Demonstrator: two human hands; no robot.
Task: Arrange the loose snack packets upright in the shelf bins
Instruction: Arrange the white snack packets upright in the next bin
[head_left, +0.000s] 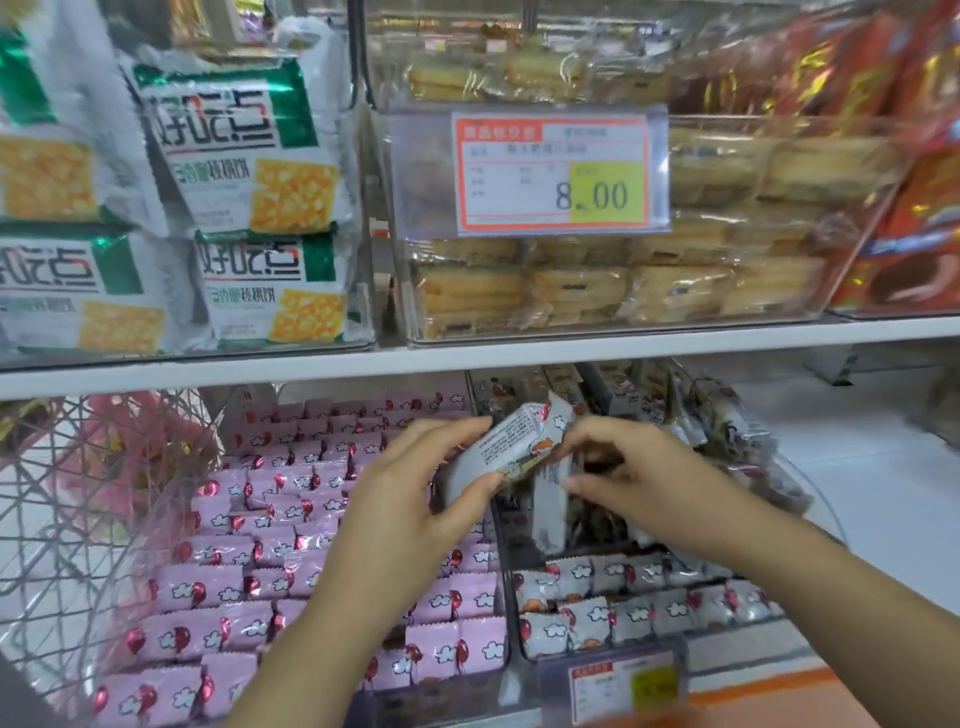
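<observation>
My left hand grips a white snack packet tilted above the divide between two clear bins on the lower shelf. My right hand pinches the packet's right end near its printed picture. Below the left hand, the left bin holds several rows of pink packets standing upright. The right bin holds upright white packets along its front and loose, jumbled packets at the back.
A white shelf board runs just above the hands. On it stand green-and-white cracker bags, a clear bin of pastries with an 8.00 price tag, and red bags. A wire basket sits left.
</observation>
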